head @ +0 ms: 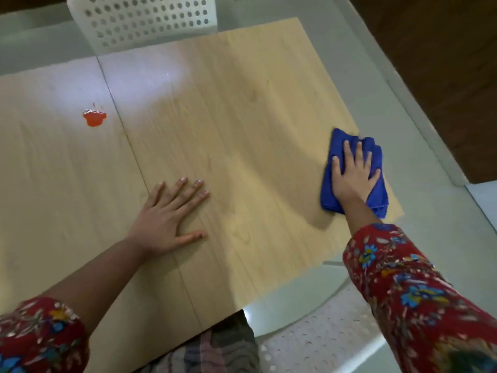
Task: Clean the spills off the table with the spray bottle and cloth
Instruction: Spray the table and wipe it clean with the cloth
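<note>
A folded blue cloth [375, 162] lies near the right edge of the light wooden table [242, 117]. My right hand [352, 176] presses flat on the cloth with fingers spread. My left hand [166, 222] rests palm down on the bare tabletop near the middle, fingers straight and spread. An orange-red spill [94, 119] sits on the table at the far left, well away from both hands. No spray bottle is in view.
A white perforated chair [142, 20] stands behind the table's far edge. Another white perforated chair seat [317, 343] is at the near right. Pale floor [430, 224] surrounds the table, and dark wood panelling [443, 63] is at the upper right.
</note>
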